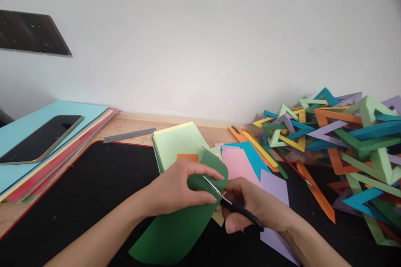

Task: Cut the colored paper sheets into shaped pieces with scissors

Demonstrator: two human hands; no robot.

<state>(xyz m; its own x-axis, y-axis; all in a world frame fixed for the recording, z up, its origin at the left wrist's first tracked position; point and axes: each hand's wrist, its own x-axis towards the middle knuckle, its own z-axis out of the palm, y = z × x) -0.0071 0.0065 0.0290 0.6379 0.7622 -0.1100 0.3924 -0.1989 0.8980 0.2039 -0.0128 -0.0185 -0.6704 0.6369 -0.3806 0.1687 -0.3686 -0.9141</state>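
A sheet of dark green paper (pixel 175 233) is bent in a curve, its upper end gripped between the thumb and fingers of my left hand (pixel 181 185). My right hand (pixel 246 204) is closed around the black handles of a pair of scissors (pixel 242 212). The silver blades lie against the green paper, close to my left fingertips. Behind my hands sits a stack of light green and other coloured paper (pixel 177 137), with a small orange piece (pixel 188 158) on it. Pink paper (pixel 239 162) and lilac paper (pixel 275 190) lie by my right hand.
On the left, a phone (pixel 42 137) rests on large coloured sheets (pixel 90 112). A metal ruler (pixel 130 134) lies near the wall. Folded paper star shapes (pixel 354 146) pile up at right, beside orange and yellow strips (pixel 258 148). A black mat (pixel 109 183) covers the table.
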